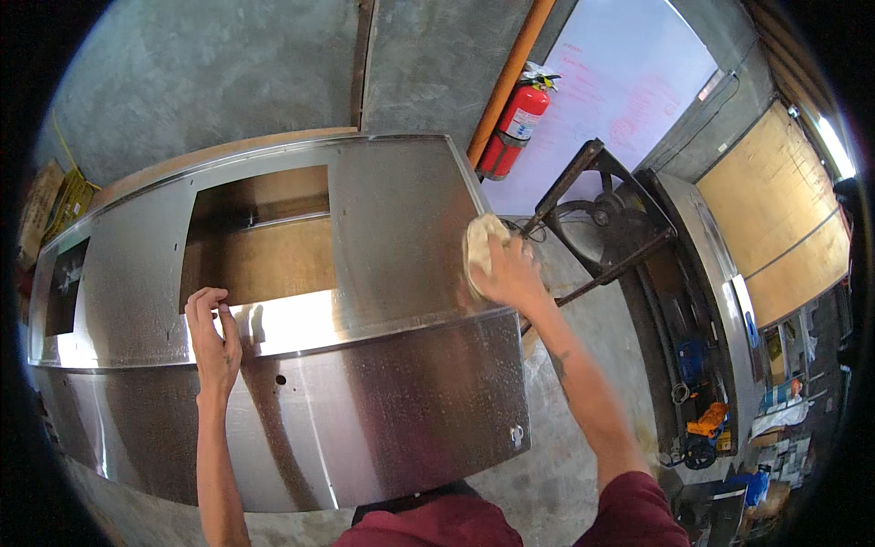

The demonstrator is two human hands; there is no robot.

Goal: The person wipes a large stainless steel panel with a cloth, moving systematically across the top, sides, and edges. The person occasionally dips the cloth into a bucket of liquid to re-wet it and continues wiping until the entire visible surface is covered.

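Note:
A large stainless steel counter [396,210] stretches before me, its surface dotted with wet droplets. In my right hand [512,273] is a bunched cream cloth [485,239], pressed against the counter's right end; the hand is slightly blurred. My left hand [212,337] rests at the near left corner of a rectangular cutout [283,255] in the steel top. Its fingers are bent and the thumb stands apart, with nothing held. Through the cutout a brown board-like surface shows. A smaller cutout [67,287] lies at the far left.
A red fire extinguisher [515,128] hangs by an orange pipe [510,82] and a whiteboard [629,82]. A large fan [602,214] in a dark metal frame stands right of the counter. Shelves with tools [706,419] line the right side. Yellow cord [68,205] lies at far left.

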